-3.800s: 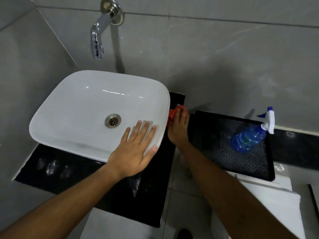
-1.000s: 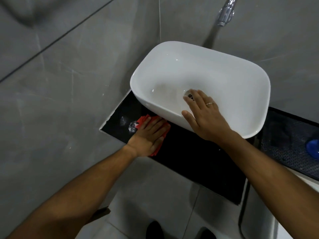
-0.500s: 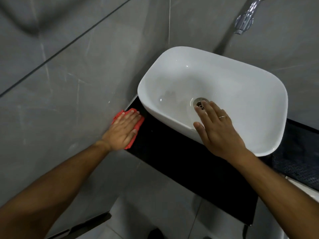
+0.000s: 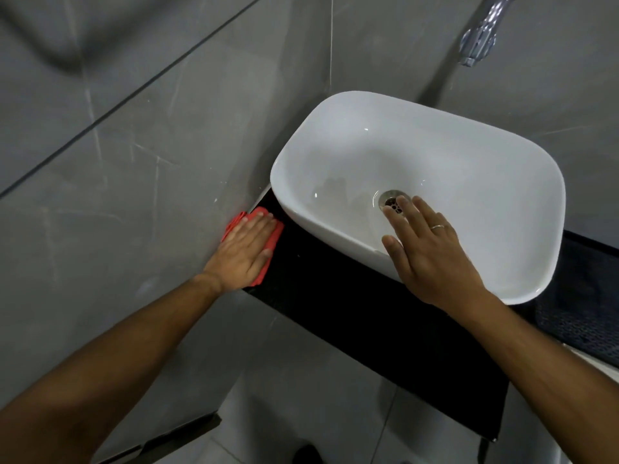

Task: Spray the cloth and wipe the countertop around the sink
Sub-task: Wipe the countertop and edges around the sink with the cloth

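Note:
A white basin (image 4: 335,152) sits on a black countertop (image 4: 351,313). My left hand (image 4: 246,254) lies flat on a red cloth (image 4: 273,244), pressing it onto the countertop's far left end, against the grey wall and just left of the basin. My right hand (image 4: 428,252) rests with fingers spread on the basin's front rim, fingertips over the drain (image 4: 392,199). The spray bottle is out of view.
A chrome tap (image 4: 479,38) juts from the grey tiled wall above the basin. A dark perforated mat (image 4: 576,326) lies on the counter to the right. The left wall (image 4: 117,195) bounds the countertop. Tiled floor (image 4: 301,396) is below the front edge.
The cloth went from my right hand at the basin's right side to my left hand on the left. Over the last second my left hand slid it left to the wall.

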